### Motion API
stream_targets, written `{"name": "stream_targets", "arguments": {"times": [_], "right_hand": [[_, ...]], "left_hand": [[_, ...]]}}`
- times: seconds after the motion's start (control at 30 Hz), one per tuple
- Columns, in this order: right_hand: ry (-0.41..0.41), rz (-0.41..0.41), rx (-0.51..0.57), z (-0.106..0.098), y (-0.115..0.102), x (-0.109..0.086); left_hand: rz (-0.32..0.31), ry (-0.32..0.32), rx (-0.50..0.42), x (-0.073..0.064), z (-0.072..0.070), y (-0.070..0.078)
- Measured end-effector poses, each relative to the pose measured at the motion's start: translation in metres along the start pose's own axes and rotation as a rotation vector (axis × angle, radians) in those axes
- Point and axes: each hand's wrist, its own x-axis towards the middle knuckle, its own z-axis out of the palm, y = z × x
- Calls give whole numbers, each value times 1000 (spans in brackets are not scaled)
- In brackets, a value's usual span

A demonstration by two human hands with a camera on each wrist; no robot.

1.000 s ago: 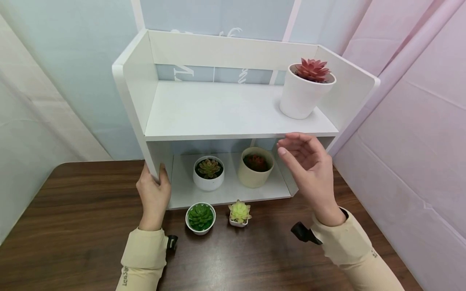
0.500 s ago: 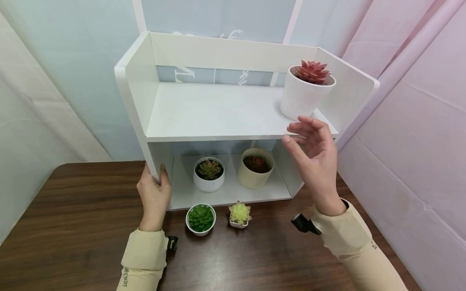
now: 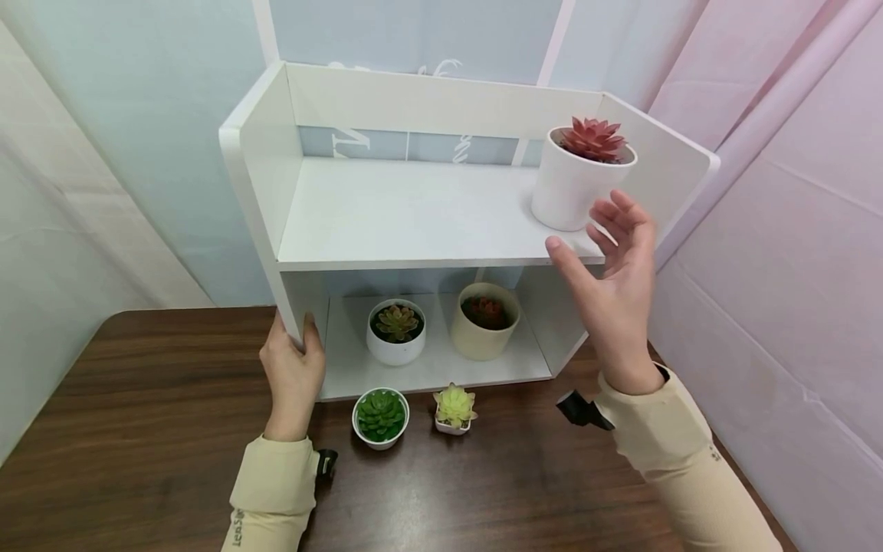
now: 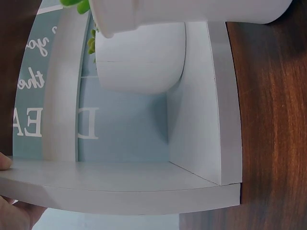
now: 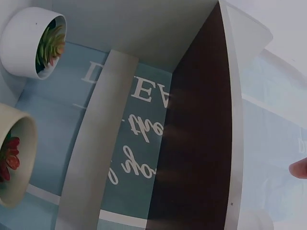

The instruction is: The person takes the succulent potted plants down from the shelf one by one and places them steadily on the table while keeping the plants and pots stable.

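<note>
A white two-tier shelf (image 3: 414, 215) stands on the brown wooden table. My left hand (image 3: 293, 376) grips the front edge of its left side panel, thumb inside and fingers outside; part of this grip (image 4: 19, 213) shows at the left wrist view's corner. My right hand (image 3: 617, 299) is raised before the upper tier's right end, fingers spread and bent, nothing held. Its fingertips overlap the lower right of a tall white pot (image 3: 569, 188) with a red succulent (image 3: 593, 139). Only the thumb (image 5: 299, 168) of this hand shows in the right wrist view.
On the lower tier sit a round white pot (image 3: 395, 350) and a cream pot (image 3: 479, 341), each with a succulent. A green succulent (image 3: 381, 415) and a pale yellow-green one (image 3: 454, 406) stand on the table (image 3: 441, 498) in front. A curtain (image 3: 779, 268) hangs at right.
My right hand has risen and shifted right, from the upper tier's front edge to the tall white pot, its fingers opening wider. The left hand stays on the side panel.
</note>
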Motion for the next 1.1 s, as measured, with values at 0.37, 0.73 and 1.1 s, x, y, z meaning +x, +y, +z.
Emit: {"name": "stream_targets", "arguments": {"times": [0.37,0.73,1.1], "right_hand": [[36,69,-150,-3,6,12],[5,182,-290,-5,5,25],[-37,289,-360,-3,6,42]], "left_hand": [[-3,-9,3,0,0,0],[2,-3,14,1,0,1],[-8,-3,7,0,0,1]]}}
